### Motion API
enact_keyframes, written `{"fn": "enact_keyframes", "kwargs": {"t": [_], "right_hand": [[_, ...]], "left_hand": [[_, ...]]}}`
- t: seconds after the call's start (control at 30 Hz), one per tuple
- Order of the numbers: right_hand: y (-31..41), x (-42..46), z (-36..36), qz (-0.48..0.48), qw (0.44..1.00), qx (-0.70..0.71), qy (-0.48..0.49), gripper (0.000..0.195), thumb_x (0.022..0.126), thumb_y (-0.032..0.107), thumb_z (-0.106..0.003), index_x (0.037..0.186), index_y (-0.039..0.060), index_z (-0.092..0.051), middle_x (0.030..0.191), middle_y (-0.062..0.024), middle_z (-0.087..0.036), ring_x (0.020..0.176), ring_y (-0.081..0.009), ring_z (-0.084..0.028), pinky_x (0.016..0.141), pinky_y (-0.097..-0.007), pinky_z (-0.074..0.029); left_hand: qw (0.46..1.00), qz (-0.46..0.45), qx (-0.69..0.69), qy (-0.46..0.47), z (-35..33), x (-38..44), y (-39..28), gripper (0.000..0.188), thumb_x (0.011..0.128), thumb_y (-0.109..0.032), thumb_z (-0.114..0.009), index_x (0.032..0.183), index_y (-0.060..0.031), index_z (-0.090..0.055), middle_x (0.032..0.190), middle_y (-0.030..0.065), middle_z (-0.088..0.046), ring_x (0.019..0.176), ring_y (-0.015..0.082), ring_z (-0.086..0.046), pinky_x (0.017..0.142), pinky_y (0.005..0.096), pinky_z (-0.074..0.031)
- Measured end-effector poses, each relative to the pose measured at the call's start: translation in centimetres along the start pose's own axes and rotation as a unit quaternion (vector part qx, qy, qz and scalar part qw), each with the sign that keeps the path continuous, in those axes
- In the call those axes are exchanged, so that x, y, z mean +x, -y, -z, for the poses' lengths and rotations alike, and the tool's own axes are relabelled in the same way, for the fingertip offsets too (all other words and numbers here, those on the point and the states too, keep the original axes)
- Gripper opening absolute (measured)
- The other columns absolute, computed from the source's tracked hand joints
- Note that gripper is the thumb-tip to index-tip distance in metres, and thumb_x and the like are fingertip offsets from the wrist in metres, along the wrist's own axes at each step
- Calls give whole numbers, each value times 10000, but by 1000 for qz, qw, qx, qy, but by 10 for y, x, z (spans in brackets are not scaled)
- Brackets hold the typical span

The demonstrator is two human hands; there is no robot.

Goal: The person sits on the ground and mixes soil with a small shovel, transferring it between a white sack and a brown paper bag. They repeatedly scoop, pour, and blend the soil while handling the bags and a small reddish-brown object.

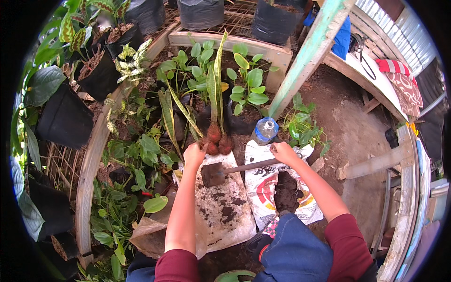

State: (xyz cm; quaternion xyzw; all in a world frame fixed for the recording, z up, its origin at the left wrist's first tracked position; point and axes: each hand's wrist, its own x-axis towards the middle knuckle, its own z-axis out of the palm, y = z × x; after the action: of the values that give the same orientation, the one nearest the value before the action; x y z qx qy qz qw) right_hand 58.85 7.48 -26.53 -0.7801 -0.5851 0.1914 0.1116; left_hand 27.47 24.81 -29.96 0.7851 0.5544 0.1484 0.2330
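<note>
My left hand [195, 153] is beside the reddish-brown root balls [214, 134] of several snake plants [215, 84]; its fingers are bent together, and what they pinch is not clear. My right hand [283, 152] is over a white printed sack [260, 183], just below a clear plastic bottle [266, 131] with a blue label. Its fingers are curled, and I cannot tell whether they hold anything thin. Between my forearms lies a small shovel [213, 174], its handle reaching toward my right wrist. The shovel blade rests on a soil-stained white sack [232, 201]. Dark soil [287, 192] shows through the printed sack's torn opening.
Leafy potted plants [246, 77] stand beyond the root balls, before a wooden frame [229, 42]. More foliage [116, 208] crowds the left. A slanted wooden post [310, 56] rises behind the bottle. At right is a bench [380, 81] with cushions. A crumpled plastic bag [151, 236] lies near my left forearm.
</note>
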Motion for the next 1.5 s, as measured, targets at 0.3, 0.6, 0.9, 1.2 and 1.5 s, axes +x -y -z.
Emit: {"fn": "enact_keyframes", "kwargs": {"t": [0.3,0.6,0.9,1.2,1.5], "right_hand": [[-66,-45,0,-59,977,-200,54,330,662,-30,-585,991,-13,-573,888,-213,-623,855,-352,-627,731,-444,-512],[-87,-68,1,71,955,-285,44,495,652,-9,-585,1137,-40,-489,820,-199,-629,824,-357,-623,754,-439,-493],[71,-48,120,-52,939,-316,129,368,655,96,-619,1016,33,-586,797,-121,-666,799,-273,-654,796,-430,-465],[165,-27,111,179,912,-357,-95,348,746,43,-586,1082,7,-508,801,-85,-633,878,-229,-609,844,-396,-430],[173,15,15,306,898,-303,-92,618,628,234,-680,1185,31,-506,1076,-142,-481,1084,-278,-446,917,-450,-355]], "left_hand": [[1000,-5,1,15,5,-17,-6,312,809,-361,-589,955,-96,-667,866,148,-657,844,321,-618,719,396,-482],[999,-12,-41,18,3,-22,-27,311,805,-349,-612,943,-77,-669,851,147,-659,826,320,-623,704,389,-479],[999,-4,-41,23,13,-25,-13,261,805,-328,-607,928,-108,-673,830,126,-665,818,298,-628,703,383,-484],[998,41,-53,9,28,-20,3,251,796,-353,-605,893,-133,-679,828,106,-668,807,282,-632,684,387,-489],[998,57,-11,-18,26,-14,27,232,797,-336,-583,885,-145,-682,873,109,-669,844,285,-629,724,389,-490]]}}
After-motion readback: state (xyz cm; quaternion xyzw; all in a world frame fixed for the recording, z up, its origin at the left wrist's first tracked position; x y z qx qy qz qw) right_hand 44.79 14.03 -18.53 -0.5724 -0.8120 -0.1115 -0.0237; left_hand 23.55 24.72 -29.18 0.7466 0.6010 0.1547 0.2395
